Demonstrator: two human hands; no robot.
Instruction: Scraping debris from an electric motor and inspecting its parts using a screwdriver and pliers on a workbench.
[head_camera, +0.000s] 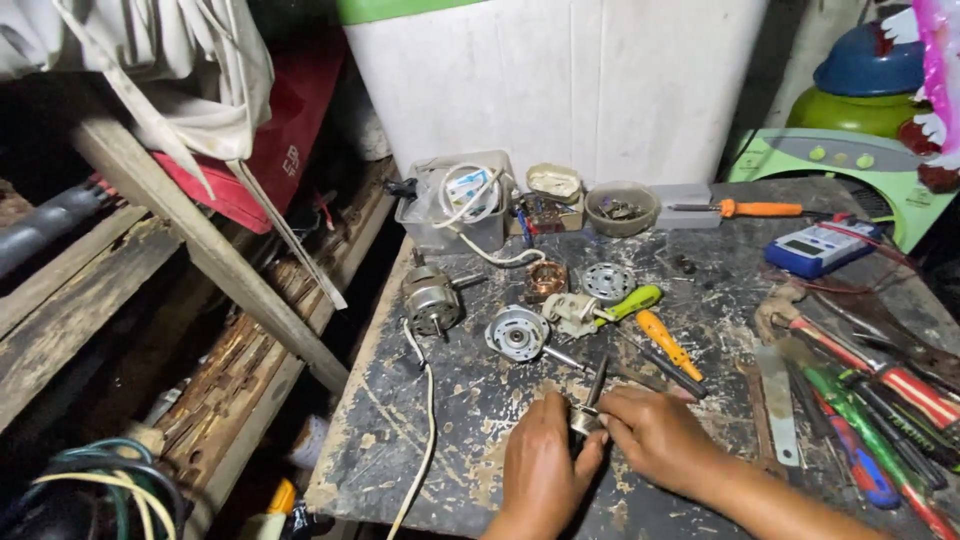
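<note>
Metal part (583, 418) sits pinched between fingers of left hand (545, 470) and right hand (655, 435) at six o'clock on the workbench (400, 440); a firm, low grip appears advisable.

- Two hands down at the near edge, left hand (543, 462) and right hand (655, 433)
- One small metal part (583, 418) pinched between them
- One complete motor (432, 298) over on the left
- Two round motor end covers (517, 332)
- One copper-wound stator (546, 279)
- One blue multimeter (820, 247)
- Two screwdrivers with orange handles (668, 344)
- One clear plastic tub (458, 205)
- One round bowl (621, 209) of bits
</note>
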